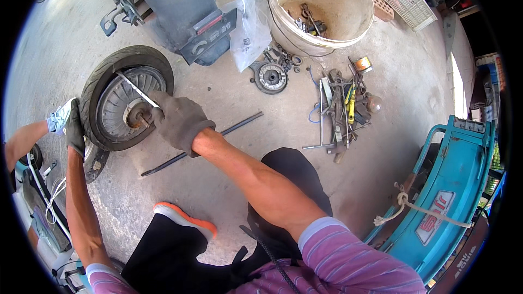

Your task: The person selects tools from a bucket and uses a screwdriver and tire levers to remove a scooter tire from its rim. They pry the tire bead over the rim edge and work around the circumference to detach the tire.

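A black tyre (93, 98) sits on a grey metal wheel hub (115, 110) with a rusty axle end, on the left side of the floor. My left hand (74, 129), in a dark grey glove, grips the tyre's left side. In my right hand (177, 121), gloved alike, is a slim silver tyre lever (136, 90). The lever's far tip reaches the gap between tyre and rim at the wheel's upper part. Another person's hand (61, 115), in a white and light blue glove, is at the tyre's left edge, beside my left hand.
A dark metal bar (239, 122) lies on the concrete, partly hidden by my right hand. Mixed hand tools (343, 103) are piled to the right. Beyond stand a large white bucket (278, 22), a brake plate (271, 78) and a scooter's rear (180, 5). A turquoise metal frame (452, 163) is at right.
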The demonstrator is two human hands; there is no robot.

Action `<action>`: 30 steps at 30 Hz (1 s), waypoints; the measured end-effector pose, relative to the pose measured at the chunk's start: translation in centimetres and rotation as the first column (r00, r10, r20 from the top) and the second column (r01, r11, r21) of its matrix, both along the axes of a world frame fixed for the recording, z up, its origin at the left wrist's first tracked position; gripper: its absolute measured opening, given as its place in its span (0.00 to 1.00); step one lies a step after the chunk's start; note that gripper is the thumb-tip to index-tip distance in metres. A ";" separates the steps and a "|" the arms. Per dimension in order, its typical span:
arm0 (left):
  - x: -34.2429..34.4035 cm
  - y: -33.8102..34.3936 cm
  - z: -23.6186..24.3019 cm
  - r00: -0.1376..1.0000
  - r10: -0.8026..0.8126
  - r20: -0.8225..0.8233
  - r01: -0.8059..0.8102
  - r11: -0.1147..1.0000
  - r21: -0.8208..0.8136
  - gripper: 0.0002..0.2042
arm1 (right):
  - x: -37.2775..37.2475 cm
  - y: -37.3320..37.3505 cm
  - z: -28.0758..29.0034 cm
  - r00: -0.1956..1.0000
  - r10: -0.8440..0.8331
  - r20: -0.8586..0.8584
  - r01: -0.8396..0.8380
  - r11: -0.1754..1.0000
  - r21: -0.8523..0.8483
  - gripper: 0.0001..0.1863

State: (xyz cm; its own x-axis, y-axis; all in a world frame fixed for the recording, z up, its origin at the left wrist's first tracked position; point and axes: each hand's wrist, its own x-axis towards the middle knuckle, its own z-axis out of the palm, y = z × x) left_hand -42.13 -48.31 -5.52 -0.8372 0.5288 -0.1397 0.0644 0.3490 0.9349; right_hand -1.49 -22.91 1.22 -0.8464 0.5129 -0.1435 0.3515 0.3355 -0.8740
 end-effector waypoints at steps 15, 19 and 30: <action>3.0 2.3 0.3 0.960 -0.027 0.278 -0.025 0.983 0.183 0.30 | -0.6 -0.1 -1.1 0.994 -0.057 -0.091 0.060 0.998 0.025 0.13; 3.2 2.8 -0.1 0.953 0.013 0.304 -0.076 0.978 0.194 0.30 | -1.2 0.2 -1.9 0.997 -0.041 -0.063 0.042 0.999 0.029 0.12; 3.0 3.5 -0.8 0.962 0.269 0.036 -0.256 0.944 -0.209 0.41 | -1.3 0.3 -3.4 0.982 -0.091 -0.167 0.092 0.996 0.000 0.11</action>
State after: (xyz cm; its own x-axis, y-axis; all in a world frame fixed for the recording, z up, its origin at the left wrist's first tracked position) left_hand -39.16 -44.83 -6.32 -0.9284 0.2467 -0.2778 -0.1123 0.5263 0.8429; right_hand -2.76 -22.57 -2.15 -0.8074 0.5900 0.0000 0.2305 0.3155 -0.9205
